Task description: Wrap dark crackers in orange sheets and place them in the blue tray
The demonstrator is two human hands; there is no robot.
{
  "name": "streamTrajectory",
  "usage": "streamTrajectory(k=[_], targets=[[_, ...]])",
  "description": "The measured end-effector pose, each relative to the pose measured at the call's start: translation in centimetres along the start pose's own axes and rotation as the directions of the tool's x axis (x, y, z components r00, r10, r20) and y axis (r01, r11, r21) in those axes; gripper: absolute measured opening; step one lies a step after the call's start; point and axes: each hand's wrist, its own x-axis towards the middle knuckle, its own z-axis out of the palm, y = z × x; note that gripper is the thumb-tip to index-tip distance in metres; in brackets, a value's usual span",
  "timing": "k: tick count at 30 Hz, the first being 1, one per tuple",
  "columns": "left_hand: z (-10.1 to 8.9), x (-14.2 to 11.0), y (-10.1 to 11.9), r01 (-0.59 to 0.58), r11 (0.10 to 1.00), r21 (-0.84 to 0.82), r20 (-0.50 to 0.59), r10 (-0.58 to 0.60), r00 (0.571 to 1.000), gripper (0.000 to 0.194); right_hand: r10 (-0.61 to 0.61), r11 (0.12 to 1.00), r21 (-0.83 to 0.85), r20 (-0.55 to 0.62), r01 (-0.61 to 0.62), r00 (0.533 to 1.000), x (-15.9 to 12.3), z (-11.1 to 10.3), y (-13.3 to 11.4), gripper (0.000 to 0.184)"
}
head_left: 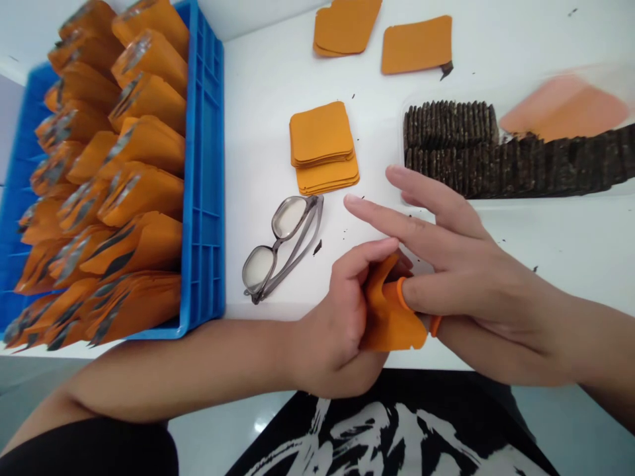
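My left hand (354,317) is closed round a small orange packet (391,324), which is curled and bent between thumb and fingers. Just right of it, my right hand (446,264) reaches across with its fingers stretched out and apart. An orange band (403,294) circles one digit of that hand, close against the packet; whether its hidden tip touches the packet I cannot tell. Past my fingers lies a stack of flat orange packets (322,135). To the right, dark brown, flaky thin pieces (451,162) stand in rows in a clear tray.
A blue crate (203,165) full of upright orange packets (143,152) stands at left. Folded eyeglasses (275,248) lie beside it. More orange packets (417,45) lie at the back, and a blurred pinkish-orange sheet (565,106) is over the tray. Dark crumbs dot the white table (258,86).
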Motion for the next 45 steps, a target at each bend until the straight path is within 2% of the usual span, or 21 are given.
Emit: streamTrajectory(k=[7, 13, 16, 22, 24, 27, 30, 35, 39, 43, 45], targets=[[0.2, 0.8, 0.6, 0.123, 0.953, -0.276, -0.003, -0.129, 0.992, 0.085, -0.009, 1.0, 0.002, -0.037, 0.009, 0.999, -0.2, 0.4, 0.2, 0.026], [0.9, 0.7, 0.2, 0.161, 0.926, -0.341, -0.109, -0.209, 0.972, 0.087, -0.053, 0.995, -0.091, -0.062, 0.047, 0.997, 0.1, 0.7, 0.3, 0.021], [0.8, 0.7, 0.2, 0.174, 0.936, -0.305, -0.124, -0.22, 0.968, 0.087, -0.076, 0.989, -0.13, -0.06, 0.068, 0.995, 0.2, 0.6, 0.2, 0.021], [0.0, 0.8, 0.5, 0.206, 0.959, -0.193, -0.148, -0.236, 0.961, 0.064, -0.085, 0.98, -0.182, -0.051, 0.074, 0.995, 0.1, 0.6, 0.1, 0.02], [-0.1, 0.7, 0.5, 0.218, 0.962, -0.163, -0.152, -0.243, 0.958, 0.062, -0.089, 0.979, -0.186, -0.056, 0.077, 0.994, 0.0, 0.7, 0.1, 0.02], [0.1, 0.6, 0.2, 0.196, 0.956, -0.217, -0.037, -0.209, 0.977, 0.076, -0.071, 0.991, -0.115, -0.066, 0.063, 0.995, -0.3, 0.8, 0.1, 0.02], [0.2, 0.6, -0.1, 0.208, 0.948, -0.239, 0.079, -0.195, 0.978, 0.084, -0.04, 0.999, -0.014, -0.051, 0.039, 0.998, -0.5, 0.8, 0.0, 0.027], [0.2, 0.7, -0.2, 0.139, 0.973, -0.187, -0.009, -0.143, 0.99, 0.075, -0.016, 1.0, 0.025, -0.02, 0.017, 1.0, -0.3, 0.7, -0.1, 0.026], [0.1, 0.8, 0.2, 0.145, 0.973, -0.179, 0.0, -0.147, 0.989, 0.067, -0.046, 0.996, 0.081, -0.017, 0.047, 0.999, -0.2, 0.7, -0.2, 0.027], [-0.1, 1.0, 0.6, 0.176, 0.973, -0.151, -0.007, -0.179, 0.984, 0.059, -0.03, 1.0, 0.001, -0.006, 0.03, 1.0, -0.1, 0.8, -0.4, 0.028], [-0.3, 1.0, 0.7, 0.184, 0.979, -0.088, 0.01, -0.184, 0.983, 0.058, -0.048, 0.997, -0.056, -0.021, 0.047, 0.999, 0.0, 0.9, -0.5, 0.026]])
